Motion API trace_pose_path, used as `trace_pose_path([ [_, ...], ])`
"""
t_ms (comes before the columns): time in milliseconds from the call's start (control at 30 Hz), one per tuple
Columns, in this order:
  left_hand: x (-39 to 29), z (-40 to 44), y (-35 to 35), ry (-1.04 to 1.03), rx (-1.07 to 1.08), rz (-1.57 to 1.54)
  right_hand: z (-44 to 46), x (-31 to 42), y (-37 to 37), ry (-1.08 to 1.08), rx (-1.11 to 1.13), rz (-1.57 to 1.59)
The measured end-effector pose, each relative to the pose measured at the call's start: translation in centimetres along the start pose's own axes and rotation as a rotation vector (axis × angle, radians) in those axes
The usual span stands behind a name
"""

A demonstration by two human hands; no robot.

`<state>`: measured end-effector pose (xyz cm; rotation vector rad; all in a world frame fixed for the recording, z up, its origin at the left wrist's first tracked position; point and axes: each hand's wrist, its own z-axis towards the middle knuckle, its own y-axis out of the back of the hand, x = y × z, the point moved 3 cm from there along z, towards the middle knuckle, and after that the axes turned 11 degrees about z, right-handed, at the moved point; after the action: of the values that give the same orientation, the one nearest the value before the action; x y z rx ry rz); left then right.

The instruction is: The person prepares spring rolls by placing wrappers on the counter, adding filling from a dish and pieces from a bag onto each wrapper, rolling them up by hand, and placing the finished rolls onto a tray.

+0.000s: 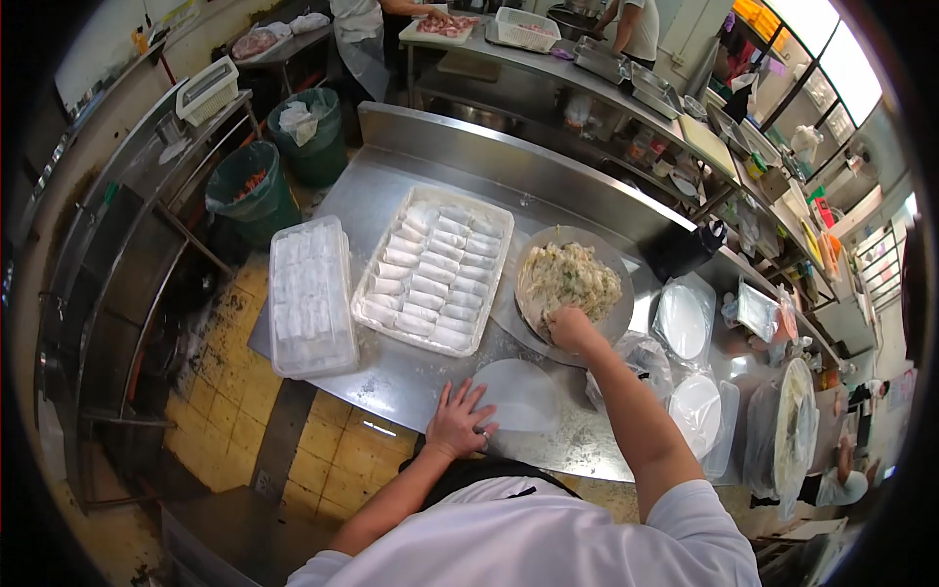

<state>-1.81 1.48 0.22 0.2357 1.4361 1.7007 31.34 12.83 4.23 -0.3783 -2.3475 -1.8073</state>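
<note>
My left hand (pixel 458 421) lies with its fingers spread on the left edge of a thin round white wrapper (pixel 515 396) on the steel table. Farther right, my right hand (pixel 575 331) reaches into the near side of a big round metal bowl (pixel 620 323) of chopped, pale green-flecked filling (pixel 570 279). Its fingers are bent down at the filling, and their tips are hidden. Left of the bowl, a white tray (pixel 501 284) holds rows of white rolls (pixel 427 285). A lidded plastic box (pixel 313 293) with more rolls stands at the table's left edge.
Stacks of round white wrappers in plastic (pixel 682 325) lie right of the bowl, near a large wrapped round stack (pixel 795 430). A black container (pixel 685 249) stands by the raised back edge (pixel 528 161). Green bins (pixel 252 196) stand left; two people work at the rear counter.
</note>
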Motion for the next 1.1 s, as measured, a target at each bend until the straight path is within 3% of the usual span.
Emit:
trace_pose_path([
  [133,0.0,-0.1,0.0,-0.001,0.000,0.000,-0.8,1.3,2.0,-0.035,0.001,0.240],
  [333,0.0,-0.1,-0.2,0.001,-0.002,0.002,0.6,0.6,0.1,-0.085,0.121,-0.034],
  [533,0.0,-0.1,-0.1,0.001,0.002,0.000,-2.0,2.2,2.3,-0.138,0.057,0.133],
  [633,0.0,-0.3,0.0,0.001,-0.012,-0.008,-4.3,4.4,6.4,-0.071,0.161,0.321],
  [800,0.2,-0.3,-0.4,0.051,-0.007,-0.070,-7.2,4.6,8.6,-0.190,0.247,0.789],
  [933,0.5,-0.5,-0.4,0.063,0.013,-0.112,-10.6,6.6,4.8,-0.085,0.335,0.891],
  [1100,1.0,-0.3,-0.1,0.049,0.087,-0.154,-14.2,9.8,-2.2,0.094,0.244,0.785],
])
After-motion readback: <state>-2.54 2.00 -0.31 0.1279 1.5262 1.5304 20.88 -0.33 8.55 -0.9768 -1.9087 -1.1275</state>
